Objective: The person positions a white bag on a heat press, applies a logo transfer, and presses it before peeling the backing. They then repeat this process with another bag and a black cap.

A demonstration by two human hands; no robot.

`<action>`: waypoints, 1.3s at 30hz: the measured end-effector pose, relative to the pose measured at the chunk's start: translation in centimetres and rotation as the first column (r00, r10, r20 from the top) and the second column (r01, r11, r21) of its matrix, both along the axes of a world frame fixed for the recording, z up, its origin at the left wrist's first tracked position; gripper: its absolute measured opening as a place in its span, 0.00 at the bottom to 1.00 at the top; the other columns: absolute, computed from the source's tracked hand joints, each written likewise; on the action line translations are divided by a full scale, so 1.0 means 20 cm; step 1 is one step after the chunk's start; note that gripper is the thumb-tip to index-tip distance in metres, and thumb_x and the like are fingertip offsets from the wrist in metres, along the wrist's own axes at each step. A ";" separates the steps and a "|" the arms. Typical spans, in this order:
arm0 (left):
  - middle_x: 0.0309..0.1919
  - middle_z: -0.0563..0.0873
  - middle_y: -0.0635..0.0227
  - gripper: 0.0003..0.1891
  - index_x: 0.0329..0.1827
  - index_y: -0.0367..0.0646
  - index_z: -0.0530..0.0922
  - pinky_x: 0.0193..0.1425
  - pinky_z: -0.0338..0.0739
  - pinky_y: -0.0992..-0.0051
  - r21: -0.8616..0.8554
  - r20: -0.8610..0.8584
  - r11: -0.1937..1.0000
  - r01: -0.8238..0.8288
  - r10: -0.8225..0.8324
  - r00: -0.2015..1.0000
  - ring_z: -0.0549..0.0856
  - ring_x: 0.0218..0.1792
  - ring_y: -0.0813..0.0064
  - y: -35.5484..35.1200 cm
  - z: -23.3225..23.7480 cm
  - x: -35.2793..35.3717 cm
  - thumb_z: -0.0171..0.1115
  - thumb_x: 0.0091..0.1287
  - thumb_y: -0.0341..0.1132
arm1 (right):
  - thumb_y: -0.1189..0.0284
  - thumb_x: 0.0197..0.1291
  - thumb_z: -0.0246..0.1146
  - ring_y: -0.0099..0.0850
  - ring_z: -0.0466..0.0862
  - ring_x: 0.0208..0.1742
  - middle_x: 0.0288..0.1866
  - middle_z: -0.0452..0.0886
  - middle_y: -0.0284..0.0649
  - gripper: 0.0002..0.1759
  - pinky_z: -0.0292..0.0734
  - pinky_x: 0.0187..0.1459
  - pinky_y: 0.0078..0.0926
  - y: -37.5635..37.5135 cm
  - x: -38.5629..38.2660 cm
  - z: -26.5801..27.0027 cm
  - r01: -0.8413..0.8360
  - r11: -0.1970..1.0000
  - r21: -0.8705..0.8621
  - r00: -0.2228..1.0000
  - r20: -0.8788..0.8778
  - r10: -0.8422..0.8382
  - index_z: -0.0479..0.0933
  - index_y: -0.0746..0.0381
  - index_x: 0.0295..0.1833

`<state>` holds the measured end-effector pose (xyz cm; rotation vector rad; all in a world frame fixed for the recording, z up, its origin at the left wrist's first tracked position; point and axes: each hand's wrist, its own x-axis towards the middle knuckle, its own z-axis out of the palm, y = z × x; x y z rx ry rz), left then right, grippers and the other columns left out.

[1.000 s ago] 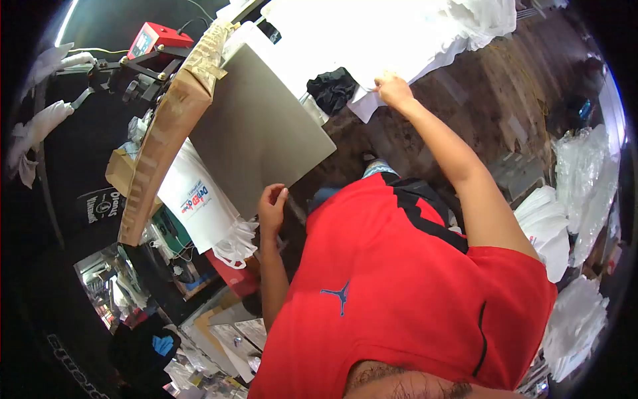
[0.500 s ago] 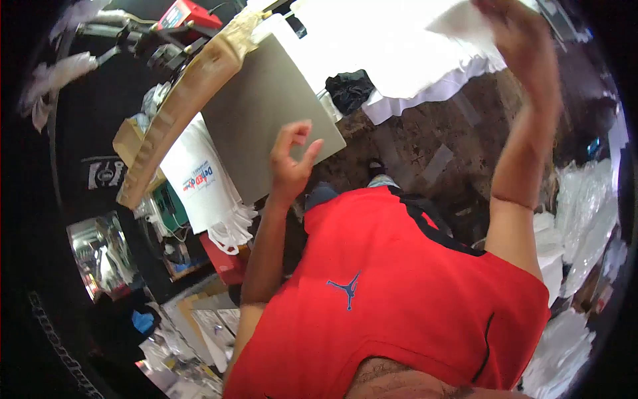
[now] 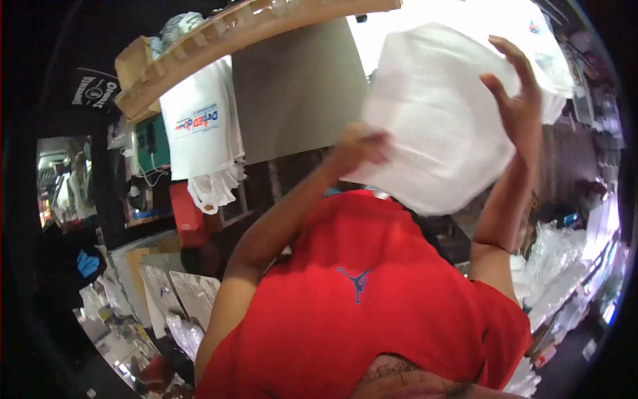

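A white fabric piece [image 3: 435, 120], perhaps a plain non-woven bag, hangs slack and tilted in front of my chest. At its left edge my left hand [image 3: 364, 147] has its fingers curled onto the fabric, though motion smears them. Beside the right edge is my right hand [image 3: 522, 100], thumb and fingers spread apart, with no hold on the fabric that I can see. A grey-brown flat board [image 3: 296, 93] lies just left of the fabric. White printed bags [image 3: 199, 126] with red and blue lettering lie stacked left of the board, their handles hanging down.
A long cardboard strip [image 3: 246, 33] crosses above the board. More white bags [image 3: 541, 53] are piled at the upper right. Clear plastic wrapping [image 3: 555, 256] fills the right side. A red box [image 3: 186, 213] stands below the printed bags.
The white fabric has come from the upper right to in front of me. My left hand has moved right to its edge; my right hand has come lower. The view has turned.
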<state>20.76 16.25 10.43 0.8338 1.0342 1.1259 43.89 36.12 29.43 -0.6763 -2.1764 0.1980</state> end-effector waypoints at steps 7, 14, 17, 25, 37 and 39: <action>0.54 0.87 0.58 0.31 0.63 0.32 0.79 0.58 0.78 0.65 -0.183 -0.551 0.856 -0.484 0.319 0.771 0.86 0.52 0.68 -0.39 -0.10 -0.86 0.67 0.69 0.52 | 0.50 0.63 0.71 0.35 0.84 0.52 0.50 0.87 0.46 0.35 0.78 0.56 0.34 -0.29 -0.28 -1.13 0.006 0.113 -0.994 0.949 0.041 0.312 0.76 0.67 0.63; 0.40 0.86 0.67 0.30 0.49 0.36 0.83 0.46 0.77 0.69 -0.013 -0.711 0.739 -0.674 0.467 0.525 0.83 0.38 0.73 -0.40 -0.33 -1.38 0.71 0.63 0.58 | 0.52 0.62 0.72 0.38 0.87 0.49 0.47 0.87 0.50 0.33 0.80 0.52 0.33 -0.76 -0.66 -1.16 0.318 0.492 -0.810 0.898 0.424 0.117 0.77 0.70 0.58; 0.35 0.85 0.69 0.27 0.48 0.38 0.83 0.40 0.78 0.73 -0.165 -0.632 0.759 -0.630 0.409 0.658 0.82 0.34 0.74 -0.60 -0.36 -1.35 0.75 0.62 0.54 | 0.49 0.59 0.72 0.43 0.87 0.48 0.44 0.87 0.52 0.36 0.79 0.52 0.35 -0.76 -0.61 -1.19 0.468 0.526 -0.710 0.822 0.569 0.037 0.77 0.71 0.56; 0.57 0.85 0.62 0.27 0.65 0.38 0.77 0.68 0.75 0.64 -0.182 0.210 0.825 -0.535 0.564 0.798 0.83 0.59 0.69 -1.09 -0.40 -0.82 0.67 0.70 0.46 | 0.64 0.65 0.70 0.19 0.79 0.36 0.38 0.83 0.31 0.14 0.75 0.36 0.22 -0.86 -0.54 -1.34 0.061 0.108 -0.992 0.996 0.053 -0.077 0.82 0.63 0.47; 0.60 0.82 0.54 0.35 0.73 0.40 0.64 0.44 0.81 0.71 -0.010 0.495 0.947 -0.321 0.284 0.821 0.89 0.45 0.69 -0.95 -0.20 -0.60 0.59 0.74 0.57 | 0.66 0.72 0.61 0.26 0.82 0.50 0.52 0.83 0.37 0.16 0.79 0.44 0.27 -0.79 -0.70 -1.04 -0.462 -0.210 -0.862 0.833 -0.340 -0.437 0.77 0.61 0.60; 0.59 0.84 0.51 0.32 0.73 0.38 0.65 0.36 0.80 0.75 -0.053 0.534 0.985 -0.166 0.169 0.828 0.89 0.38 0.71 -0.95 -0.22 -0.63 0.53 0.78 0.55 | 0.65 0.72 0.61 0.27 0.82 0.52 0.53 0.83 0.39 0.18 0.79 0.46 0.29 -0.82 -0.68 -0.98 -0.604 -0.290 -0.743 0.779 -0.474 -0.411 0.76 0.63 0.61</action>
